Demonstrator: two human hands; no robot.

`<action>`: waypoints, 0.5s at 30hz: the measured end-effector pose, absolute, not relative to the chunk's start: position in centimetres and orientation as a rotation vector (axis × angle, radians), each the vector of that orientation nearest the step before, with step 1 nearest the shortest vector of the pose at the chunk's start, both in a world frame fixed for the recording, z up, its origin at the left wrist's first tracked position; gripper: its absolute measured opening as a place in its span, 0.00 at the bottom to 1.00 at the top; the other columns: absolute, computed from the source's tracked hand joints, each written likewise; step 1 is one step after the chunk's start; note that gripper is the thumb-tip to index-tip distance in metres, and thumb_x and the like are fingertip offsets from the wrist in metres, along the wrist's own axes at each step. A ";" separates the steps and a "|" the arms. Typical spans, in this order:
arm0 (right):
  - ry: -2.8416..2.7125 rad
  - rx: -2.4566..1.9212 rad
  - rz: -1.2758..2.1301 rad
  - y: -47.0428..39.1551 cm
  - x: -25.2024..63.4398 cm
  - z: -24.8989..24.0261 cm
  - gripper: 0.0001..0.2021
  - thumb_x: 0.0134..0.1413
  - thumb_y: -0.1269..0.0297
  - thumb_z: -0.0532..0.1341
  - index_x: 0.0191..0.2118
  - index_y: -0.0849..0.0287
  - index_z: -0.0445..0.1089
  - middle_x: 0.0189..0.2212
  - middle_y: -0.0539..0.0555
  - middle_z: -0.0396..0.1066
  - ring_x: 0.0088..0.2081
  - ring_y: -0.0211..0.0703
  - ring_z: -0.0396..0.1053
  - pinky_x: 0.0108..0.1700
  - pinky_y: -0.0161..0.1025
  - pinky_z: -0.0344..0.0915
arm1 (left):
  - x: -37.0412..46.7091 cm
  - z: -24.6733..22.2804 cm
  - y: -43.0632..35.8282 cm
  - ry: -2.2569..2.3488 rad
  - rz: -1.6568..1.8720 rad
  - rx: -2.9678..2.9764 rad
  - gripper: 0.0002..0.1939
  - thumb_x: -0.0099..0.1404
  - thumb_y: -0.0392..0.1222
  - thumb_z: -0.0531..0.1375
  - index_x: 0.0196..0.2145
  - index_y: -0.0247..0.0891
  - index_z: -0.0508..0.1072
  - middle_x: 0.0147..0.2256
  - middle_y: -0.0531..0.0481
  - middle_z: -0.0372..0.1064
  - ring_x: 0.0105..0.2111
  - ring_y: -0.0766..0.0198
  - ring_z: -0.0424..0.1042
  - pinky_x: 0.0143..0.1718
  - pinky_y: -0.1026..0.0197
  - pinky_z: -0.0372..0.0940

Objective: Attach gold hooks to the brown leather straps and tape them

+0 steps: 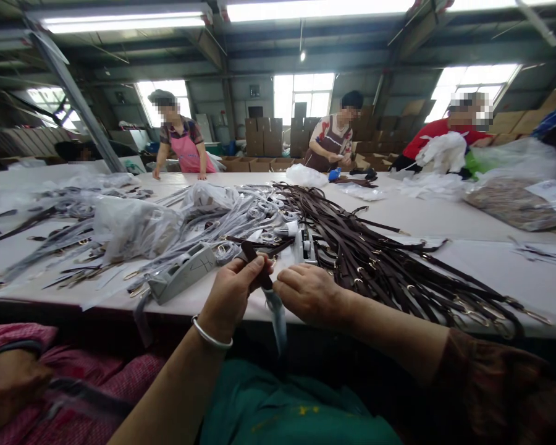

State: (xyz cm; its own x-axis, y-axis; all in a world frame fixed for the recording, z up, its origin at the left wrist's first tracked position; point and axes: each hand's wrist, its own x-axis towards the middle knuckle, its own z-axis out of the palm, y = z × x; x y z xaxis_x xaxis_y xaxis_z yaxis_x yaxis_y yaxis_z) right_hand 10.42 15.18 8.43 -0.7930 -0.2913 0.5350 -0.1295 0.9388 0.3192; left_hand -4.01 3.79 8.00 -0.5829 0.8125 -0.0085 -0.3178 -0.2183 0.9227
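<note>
My left hand (pixel 231 290), a silver bangle on its wrist, grips a dark brown strap (pixel 256 262) at the near edge of the white table (pixel 445 216). My right hand (pixel 308 293) closes on the same strap's lower part, where a clear plastic sleeve (pixel 278 318) hangs down below the table edge. A big heap of dark brown straps with metal buckles (pixel 375 253) lies just right of my hands. Straps wrapped in clear plastic (pixel 241 213) are piled to the left and behind.
A grey tape dispenser (pixel 183 272) sits left of my hands. Plastic bags (pixel 134 225) lie on the left, a filled bag (pixel 519 198) at far right. Three people work at the far side; cardboard boxes (pixel 264 139) are stacked behind. A person in pink (pixel 50 377) sits at my left.
</note>
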 end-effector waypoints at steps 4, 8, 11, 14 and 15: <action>-2.459 0.268 -0.346 15.3 10.6 8.4 0.10 0.65 0.69 0.53 0.32 0.59 0.66 0.28 0.52 0.65 0.29 0.42 0.58 0.31 0.42 0.50 | -4.9 10.5 3.9 1.388 1.978 0.826 0.13 0.57 0.46 0.69 0.37 0.35 0.78 0.33 0.48 0.77 0.34 0.62 0.75 0.42 0.59 0.71; -2.429 0.242 -0.325 15.5 10.7 8.9 0.11 0.66 0.68 0.52 0.32 0.59 0.66 0.28 0.52 0.65 0.29 0.42 0.58 0.31 0.42 0.51 | -4.7 12.7 3.6 1.556 1.845 1.166 0.11 0.60 0.46 0.66 0.36 0.35 0.80 0.32 0.46 0.78 0.35 0.59 0.75 0.40 0.59 0.70; -2.377 0.203 -0.330 15.8 10.7 10.0 0.10 0.66 0.70 0.52 0.33 0.60 0.67 0.29 0.52 0.67 0.31 0.41 0.60 0.33 0.42 0.54 | -4.3 13.6 3.5 1.607 1.721 1.374 0.10 0.62 0.45 0.65 0.36 0.36 0.81 0.32 0.47 0.78 0.34 0.59 0.75 0.39 0.61 0.69; -2.303 0.167 -0.331 16.0 10.7 11.2 0.08 0.65 0.70 0.53 0.36 0.61 0.69 0.31 0.53 0.69 0.33 0.42 0.62 0.35 0.42 0.56 | -4.0 13.9 3.5 1.604 1.668 1.445 0.11 0.61 0.45 0.65 0.38 0.38 0.82 0.33 0.47 0.78 0.36 0.57 0.74 0.40 0.59 0.69; -2.284 0.159 -0.328 16.0 10.8 11.6 0.08 0.65 0.70 0.53 0.37 0.61 0.69 0.32 0.53 0.69 0.33 0.42 0.62 0.36 0.41 0.57 | -4.0 14.0 3.6 1.596 1.672 1.446 0.11 0.60 0.45 0.66 0.39 0.39 0.82 0.34 0.47 0.78 0.37 0.56 0.74 0.42 0.59 0.69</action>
